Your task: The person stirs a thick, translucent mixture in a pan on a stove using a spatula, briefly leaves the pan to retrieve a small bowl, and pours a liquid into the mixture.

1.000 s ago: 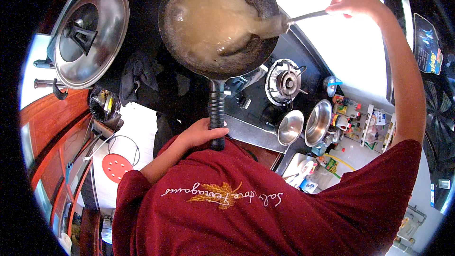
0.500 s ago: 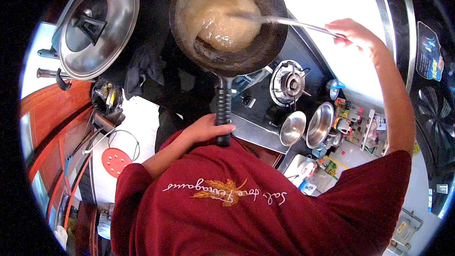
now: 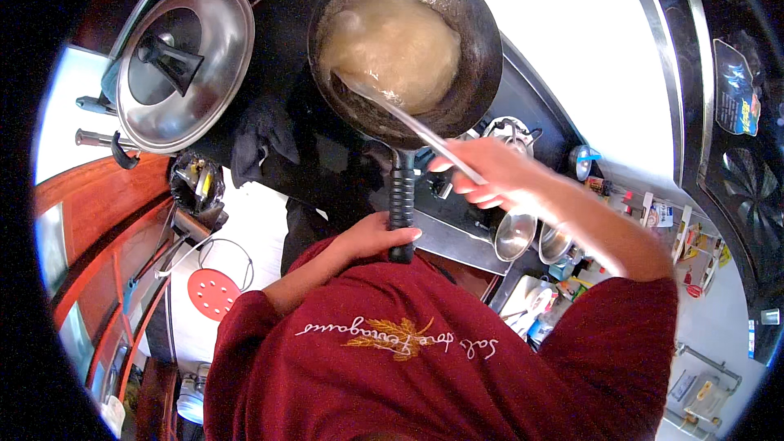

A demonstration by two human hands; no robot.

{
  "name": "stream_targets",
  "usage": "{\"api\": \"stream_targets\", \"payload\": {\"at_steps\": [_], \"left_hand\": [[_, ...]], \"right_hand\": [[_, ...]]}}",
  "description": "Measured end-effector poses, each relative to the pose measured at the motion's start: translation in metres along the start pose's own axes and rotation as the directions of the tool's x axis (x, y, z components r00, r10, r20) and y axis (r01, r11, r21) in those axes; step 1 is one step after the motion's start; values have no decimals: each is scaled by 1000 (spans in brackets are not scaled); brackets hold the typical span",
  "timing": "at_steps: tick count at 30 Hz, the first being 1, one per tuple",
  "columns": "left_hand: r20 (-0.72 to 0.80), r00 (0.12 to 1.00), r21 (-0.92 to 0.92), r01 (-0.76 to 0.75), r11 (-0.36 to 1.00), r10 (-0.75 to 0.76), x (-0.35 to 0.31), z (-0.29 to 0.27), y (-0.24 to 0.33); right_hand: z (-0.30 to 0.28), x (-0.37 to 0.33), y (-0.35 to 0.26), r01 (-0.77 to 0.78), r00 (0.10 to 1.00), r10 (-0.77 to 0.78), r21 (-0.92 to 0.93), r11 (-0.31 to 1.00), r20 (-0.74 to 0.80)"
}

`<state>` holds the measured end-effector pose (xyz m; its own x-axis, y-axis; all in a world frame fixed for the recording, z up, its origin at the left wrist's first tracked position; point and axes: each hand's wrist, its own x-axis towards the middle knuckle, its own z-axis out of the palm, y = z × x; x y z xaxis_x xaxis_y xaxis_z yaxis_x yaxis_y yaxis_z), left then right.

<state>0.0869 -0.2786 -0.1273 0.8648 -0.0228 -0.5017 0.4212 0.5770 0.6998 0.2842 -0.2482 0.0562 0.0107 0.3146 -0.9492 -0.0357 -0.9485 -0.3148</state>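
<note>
A dark, round-bottomed wok (image 3: pixel 482 65) sits ahead of me, holding a glossy, thick beige-brown mass (image 3: pixel 400 45). Its ribbed black handle (image 3: pixel 401 196) points toward my body. My left hand (image 3: pixel 371 238) is closed around the lower end of that handle, thumb across the top. In my right hand (image 3: pixel 494 173), somewhat smeared by motion, is a long-handled metal utensil (image 3: pixel 420 131). It slants down over the near rim, its tip at the near left edge of the mass. The shape of the utensil's head cannot be made out.
To the left stands a large pan with a domed steel lid (image 3: pixel 216 57), beside crumpled black cloth (image 3: pixel 263 143). A gas burner (image 3: pixel 516 132) is partly behind my right hand. Steel bowls (image 3: pixel 514 235) rest at the right. A red perforated disc (image 3: pixel 214 294) lies lower left.
My right hand has swung left and toward me, carrying the utensil's tip from the mass's right side to its near left edge. The left hand keeps its grip. The whole view has shifted slightly.
</note>
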Motion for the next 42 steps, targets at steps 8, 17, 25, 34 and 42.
{"api": "stream_targets", "payload": {"at_steps": [8, 17, 25, 34, 42], "left_hand": [[-15, 1000, 130, 15, 991, -13, 5, -1, -6], [14, 1000, 214, -14, 977, 12, 2, -7, 1], [35, 999, 264, 27, 964, -38, 2, -10, 5], [6, 999, 381, 40, 924, -46, -3, -11, 21], [41, 999, 367, 1, 930, -17, -2, -12, 17]], "right_hand": [[-4, 51, -5, 281, 959, -179, 631, 723, -222], [-7, -39, 50, -56, 993, -9, 544, 837, 117], [64, 51, -15, 271, 962, -217, 462, 844, -168], [-32, -45, 32, 157, 956, -82, 255, 954, -282], [-6, 9, 34, 125, 907, -344, -624, 771, -244]]}}
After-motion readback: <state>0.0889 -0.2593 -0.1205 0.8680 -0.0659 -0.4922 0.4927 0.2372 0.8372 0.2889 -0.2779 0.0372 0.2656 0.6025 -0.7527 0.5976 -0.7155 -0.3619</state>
